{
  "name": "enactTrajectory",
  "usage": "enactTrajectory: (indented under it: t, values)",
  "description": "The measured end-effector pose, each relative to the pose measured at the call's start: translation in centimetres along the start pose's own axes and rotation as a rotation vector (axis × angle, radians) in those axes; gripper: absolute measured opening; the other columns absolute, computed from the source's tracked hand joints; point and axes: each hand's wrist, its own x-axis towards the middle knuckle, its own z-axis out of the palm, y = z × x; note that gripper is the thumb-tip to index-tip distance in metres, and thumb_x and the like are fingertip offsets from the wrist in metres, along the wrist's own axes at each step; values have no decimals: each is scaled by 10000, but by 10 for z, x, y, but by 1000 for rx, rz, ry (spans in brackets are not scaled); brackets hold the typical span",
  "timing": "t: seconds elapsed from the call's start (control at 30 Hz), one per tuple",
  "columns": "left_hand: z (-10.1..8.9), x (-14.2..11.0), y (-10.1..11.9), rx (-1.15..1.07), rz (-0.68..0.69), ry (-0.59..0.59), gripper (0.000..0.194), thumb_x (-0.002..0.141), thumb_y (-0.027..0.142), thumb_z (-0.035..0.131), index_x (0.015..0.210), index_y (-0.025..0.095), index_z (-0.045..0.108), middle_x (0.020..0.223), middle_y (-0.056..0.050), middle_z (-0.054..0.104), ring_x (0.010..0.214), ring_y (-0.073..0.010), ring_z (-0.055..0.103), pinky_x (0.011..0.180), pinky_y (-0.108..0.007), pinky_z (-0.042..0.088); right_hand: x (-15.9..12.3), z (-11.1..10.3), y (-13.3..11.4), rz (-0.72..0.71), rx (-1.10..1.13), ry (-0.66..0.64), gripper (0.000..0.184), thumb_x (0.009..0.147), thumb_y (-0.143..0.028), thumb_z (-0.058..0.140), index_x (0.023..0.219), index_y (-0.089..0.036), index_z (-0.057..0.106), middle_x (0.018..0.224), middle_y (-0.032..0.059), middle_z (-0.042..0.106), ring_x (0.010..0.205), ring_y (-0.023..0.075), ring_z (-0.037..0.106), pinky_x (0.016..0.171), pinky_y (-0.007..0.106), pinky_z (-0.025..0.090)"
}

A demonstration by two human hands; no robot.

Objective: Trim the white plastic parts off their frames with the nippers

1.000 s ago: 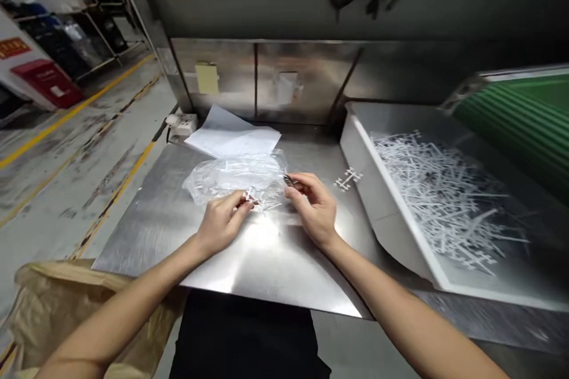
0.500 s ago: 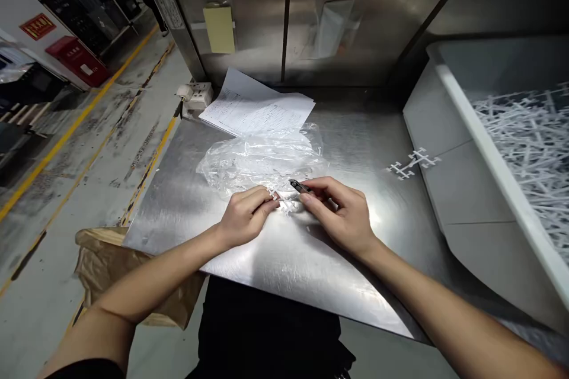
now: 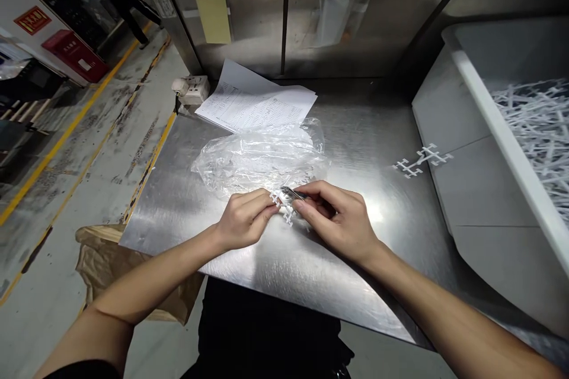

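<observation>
Two hands meet over a small white plastic sprue (image 3: 284,208) — the left hand (image 3: 242,222) pinches its edge, the right hand (image 3: 340,219) pinches a dark tool (image 3: 291,192) against it. Just beyond lies a clear bag (image 3: 262,157) on the steel table (image 3: 355,130); papers (image 3: 255,106) behind, a white bin (image 3: 484,112) to the right.

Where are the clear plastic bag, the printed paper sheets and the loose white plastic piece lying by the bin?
clear plastic bag (image 3: 262,157), head view, crumpled middle
printed paper sheets (image 3: 258,106), head view, centre of top sheet
loose white plastic piece (image 3: 421,161), head view, central bar
</observation>
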Motion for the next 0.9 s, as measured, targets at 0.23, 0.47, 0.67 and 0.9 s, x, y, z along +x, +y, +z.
enactTrajectory:
  t: [0.23, 0.47, 0.67, 0.9]
  values:
    - [0, -2, 0, 18, 32, -16, 129, 1082, 89, 586, 1066, 168, 687, 847, -46, 704, 717, -150, 646, 645, -263, 498, 0, 0, -1, -35, -21, -9, 62, 1036, -255, 756, 1054, -197, 770, 685, -47, 588, 560, 118, 477, 568, 302, 404]
    - [-1, -1, 2, 34, 23, -34, 136, 1088, 93, 570, 1069, 168, 682, 826, -33, 681, 703, -145, 622, 632, -263, 478, 2, -5, 0, -39, -37, -48, 76, 1041, -270, 758, 1064, -200, 774, 683, -51, 582, 563, 114, 478, 573, 296, 403]
    - [-1, -1, 1, 36, 18, -51, 138, 1087, 92, 569, 1062, 169, 681, 836, -38, 687, 715, -150, 628, 639, -267, 484, 2, -5, -2, 1, -34, -75, 110, 1044, -292, 744, 1072, -197, 792, 687, -42, 617, 564, 119, 483, 595, 307, 412]
    - [1, -1, 2, 33, -15, -60, 125, 1102, 127, 588, 1040, 172, 687, 789, -14, 668, 669, -134, 612, 612, -258, 468, 2, 2, -1, 252, 124, -71, 210, 1013, -396, 745, 956, -197, 780, 687, -18, 622, 621, 154, 533, 595, 317, 396]
